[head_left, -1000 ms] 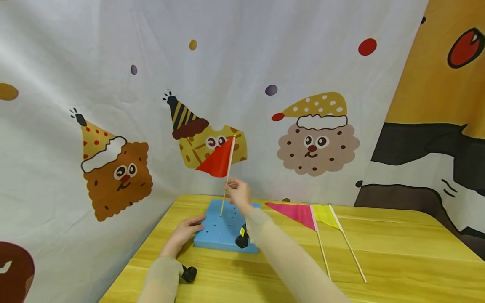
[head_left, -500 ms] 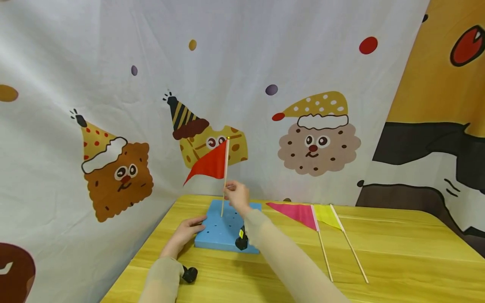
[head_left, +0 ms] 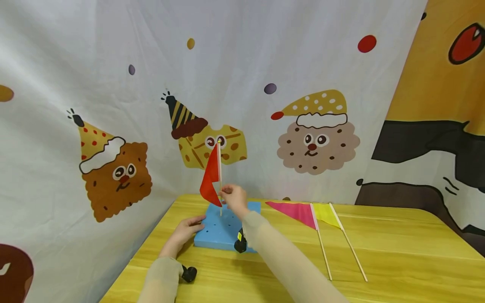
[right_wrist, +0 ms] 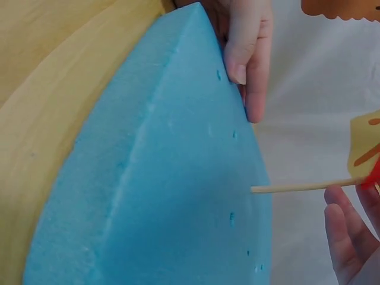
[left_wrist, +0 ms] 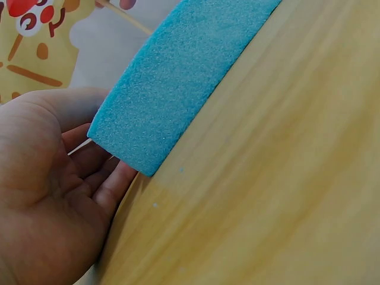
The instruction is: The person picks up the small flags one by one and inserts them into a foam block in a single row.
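In the head view my right hand (head_left: 235,198) pinches the stick of a red pennant flag (head_left: 210,176), held nearly upright over a blue foam board (head_left: 223,235) with small holes. The cloth hangs left of the stick, its point drooping. In the right wrist view the flag's wooden stick (right_wrist: 297,188) has its lower end at the board's top face; I cannot tell whether it sits in a hole. My left hand (head_left: 185,232) rests against the board's left edge. In the left wrist view its extended thumb touches the upper edge of the foam, with the other fingers alongside.
Right of the board, a pink pennant flag (head_left: 297,213) and a yellow pennant flag (head_left: 329,215) lie on the wooden table (head_left: 288,269), sticks pointing toward me. A white cloth backdrop (head_left: 242,63) with cartoon prints hangs behind the table.
The red flag's top has swung left, bringing the stick closer to upright, and its cloth has dropped and folded. My right hand shifted slightly left and down. My left hand stays put.
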`<state>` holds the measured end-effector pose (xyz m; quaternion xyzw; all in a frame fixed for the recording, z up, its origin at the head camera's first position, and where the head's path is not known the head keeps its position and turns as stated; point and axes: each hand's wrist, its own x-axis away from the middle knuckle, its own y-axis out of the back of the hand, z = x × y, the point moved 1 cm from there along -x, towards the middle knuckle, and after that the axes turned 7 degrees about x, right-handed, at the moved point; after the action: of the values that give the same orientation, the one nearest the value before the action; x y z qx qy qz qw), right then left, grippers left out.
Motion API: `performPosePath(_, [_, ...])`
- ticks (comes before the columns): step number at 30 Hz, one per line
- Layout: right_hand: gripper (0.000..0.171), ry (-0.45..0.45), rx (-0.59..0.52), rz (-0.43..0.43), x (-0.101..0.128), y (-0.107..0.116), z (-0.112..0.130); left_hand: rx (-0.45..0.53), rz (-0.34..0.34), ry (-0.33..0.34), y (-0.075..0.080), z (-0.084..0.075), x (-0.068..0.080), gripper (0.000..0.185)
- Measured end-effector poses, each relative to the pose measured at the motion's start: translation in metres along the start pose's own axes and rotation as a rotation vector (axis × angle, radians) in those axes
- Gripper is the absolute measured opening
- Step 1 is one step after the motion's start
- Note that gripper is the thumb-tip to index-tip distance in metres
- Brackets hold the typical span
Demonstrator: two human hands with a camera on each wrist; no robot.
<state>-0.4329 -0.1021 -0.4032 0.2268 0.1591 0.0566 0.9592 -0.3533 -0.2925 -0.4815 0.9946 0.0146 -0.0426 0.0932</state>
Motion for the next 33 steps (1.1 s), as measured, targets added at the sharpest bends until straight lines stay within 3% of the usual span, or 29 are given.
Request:
performPosePath(4, [0.014,0.003,0.024,0.011,0.003,-0.003,-0.001,0.000,0.000,0.014,0.000,0.001,-0.001,0.043])
performPosePath(18, [0.023,0.071,-0.066,0.082,0.007,0.010,-0.015,0.007,0.012,0.002,0.001,0.000,0.002,0.044])
performPosePath(25, [0.023,0.066,-0.070,0.118,0.016,0.059,-0.032,-0.007,0.022,-0.006,-0.003,0.001,0.001,0.043])
performPosePath(33, [0.027,-0.023,-0.050,0.166,0.049,0.145,-0.072,-0.014,0.035,-0.004,0.000,0.000,0.005,0.046])
